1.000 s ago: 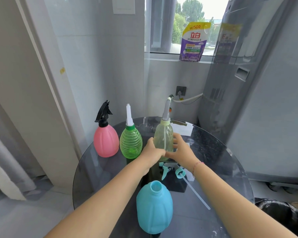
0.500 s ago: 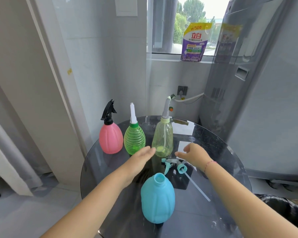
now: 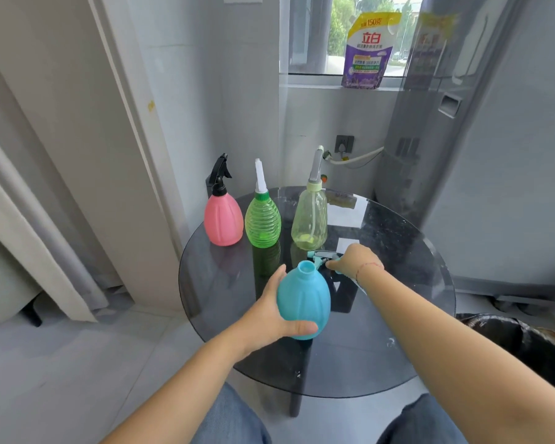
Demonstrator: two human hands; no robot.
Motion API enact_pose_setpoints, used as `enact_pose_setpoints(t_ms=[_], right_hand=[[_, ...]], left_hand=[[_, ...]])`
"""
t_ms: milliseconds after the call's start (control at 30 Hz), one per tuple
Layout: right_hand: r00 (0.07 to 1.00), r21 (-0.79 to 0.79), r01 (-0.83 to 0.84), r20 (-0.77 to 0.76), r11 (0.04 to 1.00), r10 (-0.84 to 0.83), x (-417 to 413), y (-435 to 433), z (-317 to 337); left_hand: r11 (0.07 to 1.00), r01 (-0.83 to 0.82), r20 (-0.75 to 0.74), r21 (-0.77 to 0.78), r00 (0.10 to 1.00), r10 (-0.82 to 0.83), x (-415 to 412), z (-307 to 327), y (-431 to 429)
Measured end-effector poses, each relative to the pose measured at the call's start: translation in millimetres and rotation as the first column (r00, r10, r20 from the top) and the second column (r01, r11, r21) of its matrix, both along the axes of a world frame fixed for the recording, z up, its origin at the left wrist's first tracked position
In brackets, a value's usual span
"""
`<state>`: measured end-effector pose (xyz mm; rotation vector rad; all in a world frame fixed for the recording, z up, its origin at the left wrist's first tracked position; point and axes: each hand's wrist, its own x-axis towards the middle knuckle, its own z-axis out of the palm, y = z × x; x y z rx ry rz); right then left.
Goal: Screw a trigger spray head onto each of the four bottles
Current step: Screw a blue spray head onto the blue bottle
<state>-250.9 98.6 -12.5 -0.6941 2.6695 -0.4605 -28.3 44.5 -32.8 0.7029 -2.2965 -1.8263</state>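
A blue bottle (image 3: 303, 299) with an open neck stands near the front of the round glass table (image 3: 398, 347). My left hand (image 3: 271, 312) is wrapped around its left side and base. Behind it lies a teal trigger spray head (image 3: 321, 257), and my right hand (image 3: 354, 261) is closed over its right end. At the back stand a pink bottle (image 3: 222, 221) with a black head, a green ribbed bottle (image 3: 262, 222) with a white head, and a pale yellow-green bottle (image 3: 310, 221) with a grey head.
A tall grey appliance (image 3: 462, 123) stands at the back right, and a wall and door frame (image 3: 125, 123) rise close on the left. A detergent pouch (image 3: 367, 49) sits on the windowsill. A dark bin (image 3: 519, 344) is at the right of the table.
Both hands let go of the pale yellow-green bottle and drew back. My left hand took hold of the blue bottle, and my right hand came down onto the teal spray head.
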Motion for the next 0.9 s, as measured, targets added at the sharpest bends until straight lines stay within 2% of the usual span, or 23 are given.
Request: enact_pose_setpoints(t_ms=[200,267,333,467,567,733,900], right_hand=[[0.975,-0.174,0.147,0.189,0.974,-0.113,4,20,3],[0.933,-0.298,0.236,0.336,0.925,-0.13,2,31,15],[0.904,-0.471,0.3,0.419,0.829,-0.089,2,42,41],[0.956,-0.743,0.214,0.292,0.635,0.019,13,54,110],[0.972,-0.847,0.15,0.221,0.509,0.081,26,57,148],[0.984,-0.858,0.076,0.147,0.509,0.1,49,54,162],[0.983,-0.86,0.083,0.153,0.503,0.099,56,55,151]], left_hand=[[0.994,-0.087,-0.049,-0.068,0.995,0.084,-8,-12,9],[0.992,-0.106,-0.053,-0.066,0.993,0.102,-11,-13,12],[0.992,-0.114,-0.062,-0.046,0.992,0.112,-16,-11,15],[0.987,-0.136,-0.036,-0.085,0.99,0.133,-23,-1,18],[0.986,-0.109,0.008,-0.129,0.994,0.111,-25,6,18],[0.992,-0.05,0.012,-0.12,0.999,0.052,-24,11,25],[0.997,-0.02,0.009,-0.081,1.0,0.021,-19,8,27]])
